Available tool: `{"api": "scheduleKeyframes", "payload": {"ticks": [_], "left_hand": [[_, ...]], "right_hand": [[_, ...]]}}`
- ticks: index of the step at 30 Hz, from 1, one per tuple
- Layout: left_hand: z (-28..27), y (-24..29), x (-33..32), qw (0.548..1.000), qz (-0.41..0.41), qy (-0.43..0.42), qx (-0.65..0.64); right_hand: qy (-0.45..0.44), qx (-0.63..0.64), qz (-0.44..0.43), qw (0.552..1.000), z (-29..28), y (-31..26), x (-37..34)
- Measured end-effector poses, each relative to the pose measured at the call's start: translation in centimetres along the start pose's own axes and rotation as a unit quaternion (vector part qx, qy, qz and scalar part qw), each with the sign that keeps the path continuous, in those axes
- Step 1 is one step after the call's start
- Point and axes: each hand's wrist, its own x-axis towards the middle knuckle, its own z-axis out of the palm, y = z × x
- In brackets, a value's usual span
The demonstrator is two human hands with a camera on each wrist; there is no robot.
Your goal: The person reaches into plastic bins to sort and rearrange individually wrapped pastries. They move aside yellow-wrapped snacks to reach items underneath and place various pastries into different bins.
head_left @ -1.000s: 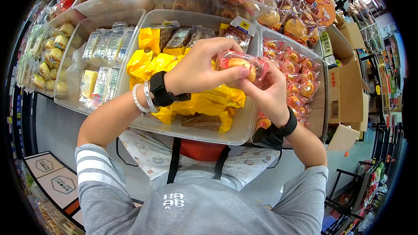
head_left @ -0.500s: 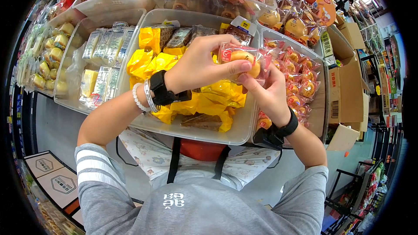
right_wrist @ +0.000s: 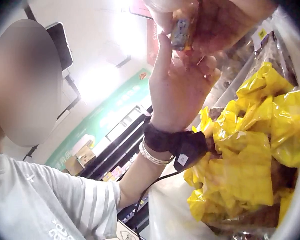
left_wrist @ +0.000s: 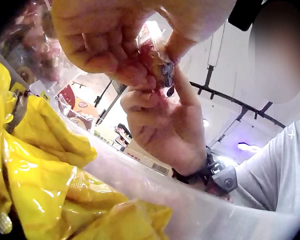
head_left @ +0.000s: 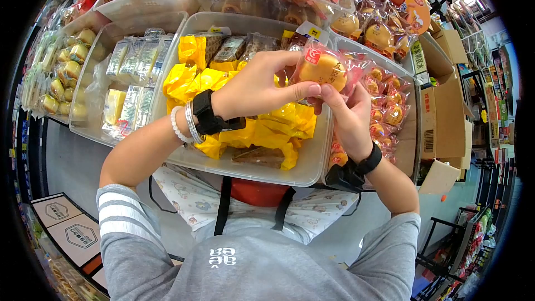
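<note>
Clear, crinkly film makes up the wrapper [head_left: 358, 66] round a golden bun [head_left: 323, 72], and its slickness looks like the chief risk. Both hands hold it: the left hand [head_left: 262, 86] pinches one side, its thumb [head_left: 304, 90] laid along the near edge, while the right hand [head_left: 350, 122] grips the other side, its thumb [head_left: 333, 98] meeting the first. The bun is up between them, over the far right part of the middle tub [head_left: 306, 175], near the wall shared with the right tub [head_left: 409, 139]. Should either pinch loosen, the smooth plastic could slide and let the bun drop among the yellow bags [head_left: 273, 128], or over the wall onto the small wrapped buns [head_left: 393, 113], where its like packaging would make it hard to pick out. Thumbs pressed too hard might dent what is probably a soft crumb, and tugging in opposite directions could split the thin film. The bun is a plump, rounded disc with a matte, browned top; the yellow bags are glossy and crumpled into sharp folds; the tubs are cloudy, stiff plastic with rounded corners, and the box [head_left: 437, 111] beyond is flat-sided brown cardboard
</note>
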Motion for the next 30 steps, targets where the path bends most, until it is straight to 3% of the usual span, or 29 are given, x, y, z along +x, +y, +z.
{"api": "scheduleKeyframes", "payload": {"ticks": [4,11,14,16,19,30], "left_hand": [[0.06,-0.63,0.0,0.999,0.023,0.023,0.038],[0.28,-0.86,0.04,0.995,0.069,0.059,0.039],[0.1,-0.71,-0.03,0.999,0.02,0.02,0.037],[0.43,-0.81,-0.01,0.994,-0.006,0.04,-0.099],[0.14,-0.08,-0.19,0.992,-0.021,0.032,-0.122],[0.28,-0.89,-0.01,0.996,-0.009,0.046,-0.074]], "right_hand": [[0.004,0.055,0.026,0.998,0.42,-0.42,0.06],[-0.02,0.016,0.035,0.999,0.17,-0.17,0.11],[-0.02,-0.034,0.017,0.999,0.21,-0.32,0.05],[-0.015,-0.031,0.009,0.999,0.2,-0.18,-0.08],[-0.016,-0.034,0.02,0.999,0.02,-0.2,-0.18],[-0.012,0.015,0.032,0.999,0.31,-0.25,-0.06]]}}
